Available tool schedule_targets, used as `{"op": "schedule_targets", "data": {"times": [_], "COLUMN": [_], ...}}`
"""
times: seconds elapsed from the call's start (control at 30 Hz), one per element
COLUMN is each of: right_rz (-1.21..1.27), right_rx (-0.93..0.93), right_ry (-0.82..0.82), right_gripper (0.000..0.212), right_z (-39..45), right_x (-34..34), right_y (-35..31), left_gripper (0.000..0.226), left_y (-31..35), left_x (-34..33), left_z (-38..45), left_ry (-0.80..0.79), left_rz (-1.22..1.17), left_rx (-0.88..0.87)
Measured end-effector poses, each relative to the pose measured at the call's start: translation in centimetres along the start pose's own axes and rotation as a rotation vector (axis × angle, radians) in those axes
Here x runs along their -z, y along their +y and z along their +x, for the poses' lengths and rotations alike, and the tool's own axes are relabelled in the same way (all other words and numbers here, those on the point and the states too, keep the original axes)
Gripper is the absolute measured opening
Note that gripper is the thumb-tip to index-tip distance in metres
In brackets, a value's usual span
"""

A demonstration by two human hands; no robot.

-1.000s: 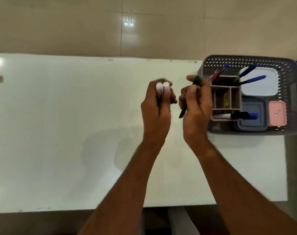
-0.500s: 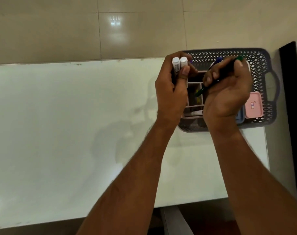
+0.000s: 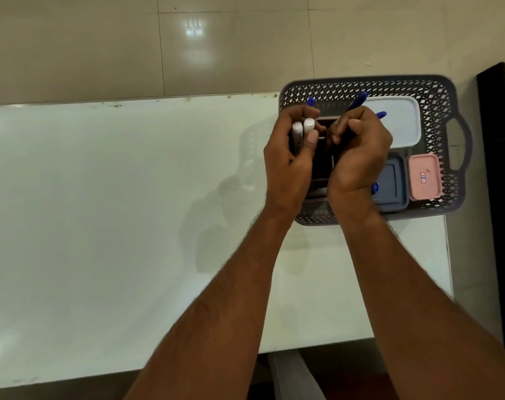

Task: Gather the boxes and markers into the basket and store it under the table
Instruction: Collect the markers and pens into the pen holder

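A grey lattice basket (image 3: 441,90) sits at the white table's far right corner. My left hand (image 3: 291,163) hovers over its left part, closed around two markers (image 3: 303,129) whose white ends stick up. Beside it, my right hand (image 3: 361,151) is closed over the divided pen holder (image 3: 322,166) in the basket, and what it grips is hidden. Blue pens (image 3: 358,101) poke out above my fingers. Inside the basket lie a white box (image 3: 401,119), a blue-grey box (image 3: 392,183) and a small pink box (image 3: 424,176).
The white table (image 3: 115,212) stretches left of the basket. Beige floor tiles (image 3: 216,47) lie beyond its far edge. A dark vertical panel (image 3: 502,197) stands to the right of the table's end, close to the basket's handle (image 3: 462,145).
Both hands have gone from the table's middle to above the basket. The green marker seen in my right hand is out of sight now.
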State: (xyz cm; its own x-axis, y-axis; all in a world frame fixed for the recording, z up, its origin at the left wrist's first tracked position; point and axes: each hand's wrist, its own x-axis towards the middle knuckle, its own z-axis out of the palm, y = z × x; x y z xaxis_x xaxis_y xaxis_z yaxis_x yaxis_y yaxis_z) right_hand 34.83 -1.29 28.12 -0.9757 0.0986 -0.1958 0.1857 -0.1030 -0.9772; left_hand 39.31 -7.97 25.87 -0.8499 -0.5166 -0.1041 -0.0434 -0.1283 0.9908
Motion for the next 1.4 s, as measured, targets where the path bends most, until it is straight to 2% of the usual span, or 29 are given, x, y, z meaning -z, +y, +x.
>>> {"op": "schedule_targets", "data": {"times": [0.23,0.43,1.0,1.2,1.3,1.4], "right_rz": [-0.132,-0.249,-0.329,-0.358,-0.415,-0.558], "right_rx": [0.022,0.088,0.168,0.307,0.390,0.441], "right_ry": [0.056,0.079,0.083,0.057,0.141,0.281], "right_gripper": [0.033,0.027,0.021,0.018,0.020,0.028], "right_z": [0.4,0.7,0.6,1.5,3.2,5.8], "right_x": [0.4,0.6,2.1,4.1,7.1,12.1], "right_y": [0.9,0.9,-0.3,-0.4,-0.5,-0.8], "left_gripper": [0.020,0.022,0.026,0.029,0.037,0.042], "left_y": [-0.9,-0.7,0.1,0.3,0.0,-1.1], "left_x": [-0.4,-1.0,-0.9,-0.4,0.5,1.6], "left_z": [-0.5,-0.8,-1.3,-1.0,-0.6,-0.2], "left_ry": [0.022,0.073,0.153,0.204,0.314,0.393], "left_rz": [0.002,0.026,0.064,0.038,0.032,-0.035], "left_rx": [0.016,0.026,-0.067,-0.097,-0.072,0.072]}}
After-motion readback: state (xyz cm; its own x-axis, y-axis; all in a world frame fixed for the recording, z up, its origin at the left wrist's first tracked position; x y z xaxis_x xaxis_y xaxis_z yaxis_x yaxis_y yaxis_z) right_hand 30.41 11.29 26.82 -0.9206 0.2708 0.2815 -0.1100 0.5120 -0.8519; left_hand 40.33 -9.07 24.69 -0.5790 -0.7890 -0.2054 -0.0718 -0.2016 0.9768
